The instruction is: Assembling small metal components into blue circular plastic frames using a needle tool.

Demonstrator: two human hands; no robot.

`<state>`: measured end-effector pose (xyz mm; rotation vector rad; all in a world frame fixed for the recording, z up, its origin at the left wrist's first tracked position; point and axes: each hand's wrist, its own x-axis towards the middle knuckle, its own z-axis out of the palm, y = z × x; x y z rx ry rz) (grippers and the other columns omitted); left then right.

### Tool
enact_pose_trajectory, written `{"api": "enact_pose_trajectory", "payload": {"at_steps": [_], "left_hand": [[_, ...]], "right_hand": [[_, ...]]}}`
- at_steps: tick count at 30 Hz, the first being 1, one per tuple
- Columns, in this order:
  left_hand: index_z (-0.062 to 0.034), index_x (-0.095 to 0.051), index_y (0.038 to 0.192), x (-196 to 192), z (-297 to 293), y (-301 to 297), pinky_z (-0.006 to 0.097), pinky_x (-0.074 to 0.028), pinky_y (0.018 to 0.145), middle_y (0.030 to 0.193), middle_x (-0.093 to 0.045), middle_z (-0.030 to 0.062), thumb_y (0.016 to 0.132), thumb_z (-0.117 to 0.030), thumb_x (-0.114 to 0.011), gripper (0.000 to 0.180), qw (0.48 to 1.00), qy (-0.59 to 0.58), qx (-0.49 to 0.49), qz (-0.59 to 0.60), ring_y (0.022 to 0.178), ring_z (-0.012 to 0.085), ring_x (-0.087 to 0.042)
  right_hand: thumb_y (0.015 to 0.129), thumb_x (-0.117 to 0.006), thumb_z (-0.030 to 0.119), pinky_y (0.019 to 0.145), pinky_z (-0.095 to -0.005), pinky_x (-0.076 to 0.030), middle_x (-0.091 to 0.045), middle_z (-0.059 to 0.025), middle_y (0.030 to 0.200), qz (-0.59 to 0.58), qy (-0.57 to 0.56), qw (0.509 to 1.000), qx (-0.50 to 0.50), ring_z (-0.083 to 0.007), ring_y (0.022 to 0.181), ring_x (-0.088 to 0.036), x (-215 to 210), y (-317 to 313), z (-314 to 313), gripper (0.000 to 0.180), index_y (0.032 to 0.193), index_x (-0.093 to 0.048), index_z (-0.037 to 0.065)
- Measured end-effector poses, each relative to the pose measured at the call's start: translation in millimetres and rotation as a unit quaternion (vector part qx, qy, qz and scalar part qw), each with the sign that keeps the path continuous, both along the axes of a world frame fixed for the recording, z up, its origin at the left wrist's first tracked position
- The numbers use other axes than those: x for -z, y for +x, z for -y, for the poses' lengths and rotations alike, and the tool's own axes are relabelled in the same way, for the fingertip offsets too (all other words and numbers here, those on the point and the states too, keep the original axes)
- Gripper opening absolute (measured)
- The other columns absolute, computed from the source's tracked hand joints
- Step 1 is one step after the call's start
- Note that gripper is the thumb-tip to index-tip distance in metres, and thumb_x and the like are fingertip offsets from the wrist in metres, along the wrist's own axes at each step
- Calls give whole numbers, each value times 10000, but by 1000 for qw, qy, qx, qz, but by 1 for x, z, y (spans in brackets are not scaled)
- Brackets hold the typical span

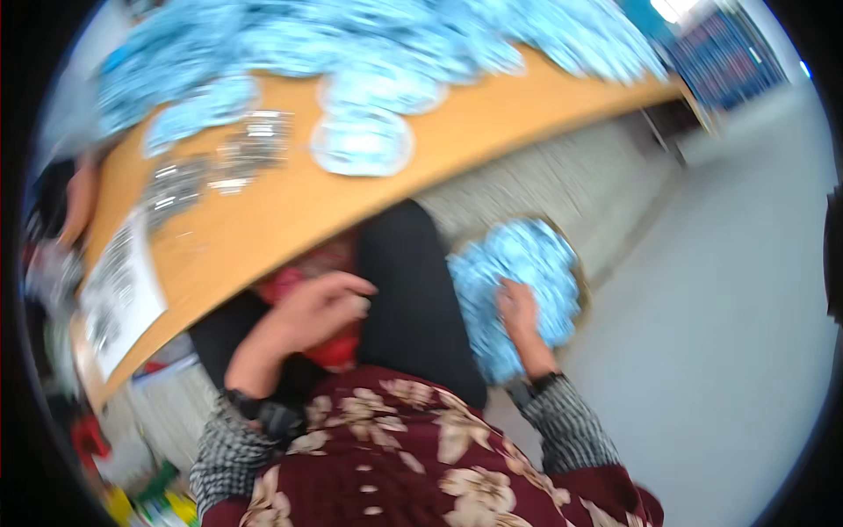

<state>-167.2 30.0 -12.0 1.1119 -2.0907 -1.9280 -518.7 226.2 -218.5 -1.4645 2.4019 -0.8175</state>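
Note:
My left hand (314, 309) hovers over my lap, its fingers loosely bent and apart, with nothing visible in them. To the right of my knee, my right hand (518, 307) is down at a heap of light blue packets (549, 255) in a round container (583, 294). Its fingers look curled against the packets; blur hides what they grip, if anything. On the wooden table (263, 206) ahead lie more light blue round packets, the nearest blue packet (362, 142) close to the table's front edge.
A large blue pile (351, 39) covers the table's far side. Small clear-and-silver packs (255, 149) and a printed sheet (123, 294) lie at the left. Another person's arm (81, 198) shows at the far left. A blue crate stack (729, 61) stands at the far right.

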Motion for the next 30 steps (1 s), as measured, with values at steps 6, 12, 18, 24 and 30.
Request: {"api": "enact_pose_trajectory", "payload": {"at_steps": [6,12,18,24,30], "left_hand": [[-55,-613,1276,13,-19,54,308,-512,888,1082,-698,83,1011,-261,-601,335,998,-30,-4,-46,995,152,-646],[-57,-624,1273,7,-32,97,309,-515,807,1021,-706,83,1004,-321,-610,377,996,-32,-40,-67,929,156,-656],[-101,-637,1278,3,-27,128,330,-524,819,1010,-716,88,979,-333,-624,379,993,-44,-87,-71,910,190,-669],[-48,-640,1243,-12,-26,150,292,-514,818,973,-696,56,997,-288,-621,344,983,-18,-146,-113,894,122,-638],[-63,-639,1249,-12,-18,155,296,-520,784,917,-678,50,993,-270,-618,330,976,-31,-155,-150,849,145,-643]], "right_hand": [[974,-548,153,674,-366,-515,-699,-150,851,-30,-78,996,13,-285,718,-659,-132,3,72,192,945,-692,29],[968,-589,186,655,-337,-511,-677,-134,845,81,-125,960,-235,-223,717,-677,-267,130,228,211,1022,-674,1],[861,-754,316,852,-397,-548,-654,-183,1233,-119,-89,910,-388,-328,985,-686,-274,222,386,569,1322,-581,32],[715,-804,546,1051,-437,-470,-541,-246,1403,-249,82,895,-362,-371,1301,-533,-275,269,459,1016,1466,-426,-23],[707,-767,531,1044,-422,-466,-554,-271,1392,-207,143,901,-354,-387,1268,-562,-300,274,470,964,1420,-476,-49]]}}
